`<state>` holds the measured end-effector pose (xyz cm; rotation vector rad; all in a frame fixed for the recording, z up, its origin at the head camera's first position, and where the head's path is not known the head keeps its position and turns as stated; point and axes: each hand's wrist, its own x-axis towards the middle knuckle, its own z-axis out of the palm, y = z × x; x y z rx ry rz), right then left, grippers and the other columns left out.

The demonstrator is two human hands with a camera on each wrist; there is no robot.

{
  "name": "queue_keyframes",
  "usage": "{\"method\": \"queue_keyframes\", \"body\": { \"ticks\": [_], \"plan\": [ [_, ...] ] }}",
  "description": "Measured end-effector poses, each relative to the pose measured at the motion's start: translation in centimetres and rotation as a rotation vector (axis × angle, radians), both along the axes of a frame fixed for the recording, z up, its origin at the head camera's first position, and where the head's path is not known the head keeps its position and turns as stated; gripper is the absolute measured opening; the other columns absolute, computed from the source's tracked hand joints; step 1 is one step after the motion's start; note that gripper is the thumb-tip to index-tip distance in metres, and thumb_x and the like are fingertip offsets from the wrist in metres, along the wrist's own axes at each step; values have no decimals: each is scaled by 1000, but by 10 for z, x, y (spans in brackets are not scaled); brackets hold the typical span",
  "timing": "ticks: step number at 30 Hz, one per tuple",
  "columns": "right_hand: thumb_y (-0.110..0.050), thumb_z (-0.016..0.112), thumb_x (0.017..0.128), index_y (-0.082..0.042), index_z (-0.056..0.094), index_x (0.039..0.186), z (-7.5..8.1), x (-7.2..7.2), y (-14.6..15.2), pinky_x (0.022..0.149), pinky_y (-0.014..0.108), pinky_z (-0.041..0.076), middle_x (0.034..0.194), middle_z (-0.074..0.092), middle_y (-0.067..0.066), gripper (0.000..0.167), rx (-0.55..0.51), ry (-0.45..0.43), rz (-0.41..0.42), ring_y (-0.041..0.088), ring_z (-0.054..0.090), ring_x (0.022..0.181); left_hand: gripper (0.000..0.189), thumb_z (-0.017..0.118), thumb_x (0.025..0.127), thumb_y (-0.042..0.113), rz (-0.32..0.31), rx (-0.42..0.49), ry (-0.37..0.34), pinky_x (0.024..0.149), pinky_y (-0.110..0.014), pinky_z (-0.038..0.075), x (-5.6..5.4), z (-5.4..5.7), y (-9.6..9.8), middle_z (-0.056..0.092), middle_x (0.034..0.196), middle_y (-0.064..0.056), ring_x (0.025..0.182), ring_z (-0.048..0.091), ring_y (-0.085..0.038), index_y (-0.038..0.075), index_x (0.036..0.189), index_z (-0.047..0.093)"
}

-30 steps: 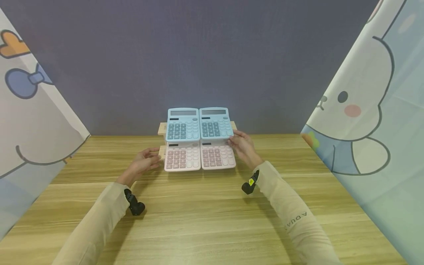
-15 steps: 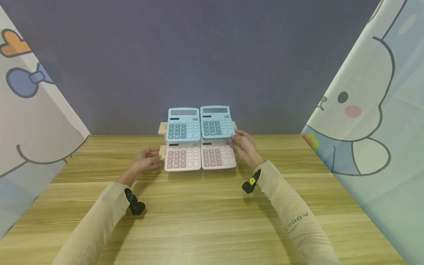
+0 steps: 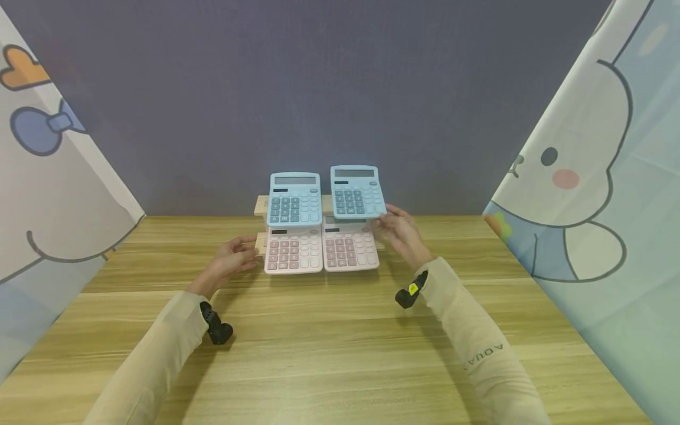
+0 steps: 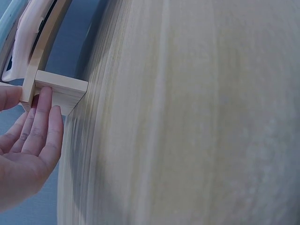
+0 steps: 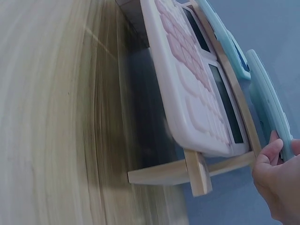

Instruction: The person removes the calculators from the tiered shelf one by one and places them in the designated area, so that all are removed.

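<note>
A wooden stand [image 3: 261, 243] with two levels carries desk calculators. My left hand [image 3: 228, 263] pinches the end of the stand's lower slat; the left wrist view shows the thumb on one face and the fingers under the slat, by a wooden block [image 4: 63, 84]. With its thumb and fingers, my right hand [image 3: 402, 236] holds the lower right corner of a blue calculator [image 3: 358, 193], which is lifted off the stand in the right wrist view. Another blue calculator [image 3: 294, 200] leans on the upper level. Below are a left pink calculator [image 3: 293, 254] and a right pink calculator [image 3: 350, 252].
The stand is on a wood-grain table [image 3: 319, 354] near a dark grey back wall [image 3: 319, 88]. Cartoon-printed panels [image 3: 579, 147] rise on both sides. Each wrist wears a black camera [image 3: 219, 330].
My right hand has moved the right blue calculator up and to the right, opening a gap beside the other blue one and baring part of the upper slat. The left hand stays put.
</note>
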<state>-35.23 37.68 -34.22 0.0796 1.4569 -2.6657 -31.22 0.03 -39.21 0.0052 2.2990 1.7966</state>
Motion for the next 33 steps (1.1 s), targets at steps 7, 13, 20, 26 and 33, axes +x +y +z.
{"method": "queue_keyframes", "body": {
  "ticks": [7, 13, 20, 26, 33],
  "plan": [
    [13, 41, 88, 2, 31, 137, 2, 0, 11, 85, 21, 46, 103, 52, 6, 51, 55, -5, -27, 15, 51, 84, 56, 45, 96, 13, 0, 7, 0, 100, -40, 43, 0, 0, 0, 31, 139, -26, 114, 52, -29, 2, 144, 19],
    [12, 40, 89, 3, 28, 140, 0, 0, 22, 78, 20, 48, 102, 51, 6, 53, 83, -3, -27, 14, 51, 83, 56, 45, 96, 12, 2, 21, -8, 100, -39, 43, -1, 0, 1, 31, 139, -26, 114, 51, -30, 2, 144, 19],
    [11, 40, 90, 2, 25, 141, -1, 0, 34, 76, 19, 48, 100, 50, 6, 53, 109, -17, -40, 13, 52, 79, 56, 46, 95, 13, 14, 23, -16, 100, -38, 43, -1, 0, 2, 33, 138, -26, 112, 53, -28, 3, 144, 20],
    [10, 39, 90, 0, 26, 141, -2, 3, 44, 78, 19, 47, 104, 48, 6, 54, 97, -43, -34, 14, 50, 85, 56, 45, 96, 12, 10, 35, -11, 101, -39, 42, 0, 1, 1, 32, 137, -27, 113, 52, -31, 3, 144, 19],
    [10, 38, 91, 0, 23, 142, -2, 6, 58, 78, 19, 47, 103, 48, 5, 54, 87, -39, -26, 13, 50, 84, 56, 45, 96, 12, 10, 41, -12, 101, -39, 42, 0, 0, 1, 32, 137, -27, 113, 52, -31, 3, 144, 20]
  ]
}}
